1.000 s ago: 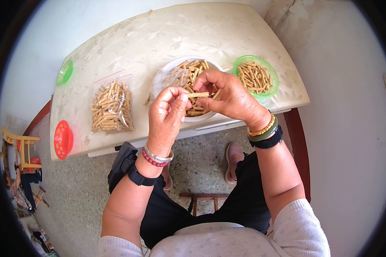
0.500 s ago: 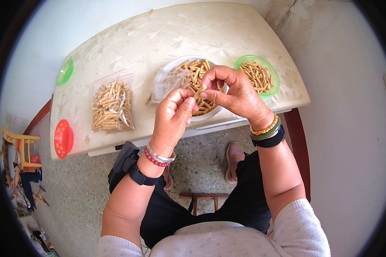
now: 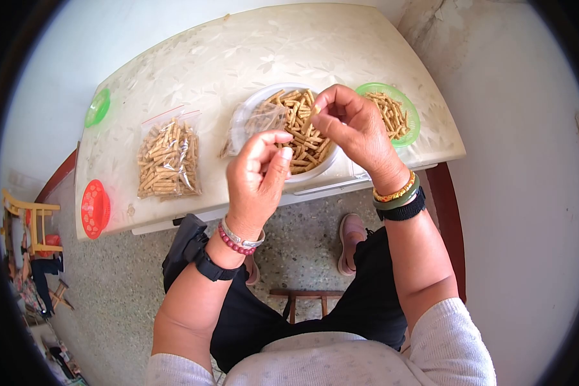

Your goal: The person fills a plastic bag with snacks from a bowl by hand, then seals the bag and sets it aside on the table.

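Between the thumb and finger of my right hand (image 3: 350, 128) is a short tan stick (image 3: 314, 116), above a white bowl (image 3: 328, 163) of similar sticks. My left hand (image 3: 258, 177) is at the bowl's near left side, thumb and fingers apart, holding nothing. A clear plastic bag (image 3: 264, 119) lies over the left part of the bowl. To the right, partly behind my right hand, a green basket (image 3: 415, 122) holds thinner sticks. A filled zip bag (image 3: 168, 159) lies left of the bowl.
On the patterned table (image 3: 238, 45), a red basket (image 3: 96, 209) is at the near left corner and a green dish (image 3: 98, 107) at the left edge. A wooden chair (image 3: 42, 225) stands on the floor at far left. A wall (image 3: 521, 161) is to the right.
My hands have moved apart. The stick that was between both hands is now only in my right hand, slightly farther up and right; my left fingers have opened.
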`<state>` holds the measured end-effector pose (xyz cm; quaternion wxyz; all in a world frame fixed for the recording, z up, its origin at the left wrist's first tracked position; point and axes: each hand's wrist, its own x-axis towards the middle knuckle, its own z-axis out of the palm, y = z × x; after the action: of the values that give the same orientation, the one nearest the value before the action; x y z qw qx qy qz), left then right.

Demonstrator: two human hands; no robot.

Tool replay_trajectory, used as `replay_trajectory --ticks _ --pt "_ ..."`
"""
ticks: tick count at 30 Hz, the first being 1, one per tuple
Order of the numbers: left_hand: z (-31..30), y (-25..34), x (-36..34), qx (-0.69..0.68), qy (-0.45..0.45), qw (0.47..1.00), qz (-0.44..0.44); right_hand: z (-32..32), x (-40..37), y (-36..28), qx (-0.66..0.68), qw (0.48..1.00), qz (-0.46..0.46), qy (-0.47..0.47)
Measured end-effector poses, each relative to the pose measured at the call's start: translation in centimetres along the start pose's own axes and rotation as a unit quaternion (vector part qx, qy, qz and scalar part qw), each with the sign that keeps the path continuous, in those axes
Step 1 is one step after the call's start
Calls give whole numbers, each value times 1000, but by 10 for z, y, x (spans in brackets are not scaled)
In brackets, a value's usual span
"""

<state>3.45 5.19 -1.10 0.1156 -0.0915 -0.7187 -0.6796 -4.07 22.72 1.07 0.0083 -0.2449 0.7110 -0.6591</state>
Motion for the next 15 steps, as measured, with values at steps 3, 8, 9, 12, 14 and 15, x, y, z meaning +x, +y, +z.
replay_trajectory --ticks 3,8,9,12,14,15 --pt "-6 7 5 75 99 983 133 2 2 8 3 998 36 56" --pt "-22 -6 29 347 105 912 190 17 1 16 -67 995 40 63" --pt "-22 -10 33 405 103 881 223 19 2 18 -80 994 45 64" --pt "-24 -14 41 471 107 845 230 28 3 23 -95 993 35 59" --pt "-28 -17 43 481 85 857 168 33 5 22 -87 994 25 59" --pt "-31 -19 45 487 61 865 106 36 5 21 -79 995 14 62"
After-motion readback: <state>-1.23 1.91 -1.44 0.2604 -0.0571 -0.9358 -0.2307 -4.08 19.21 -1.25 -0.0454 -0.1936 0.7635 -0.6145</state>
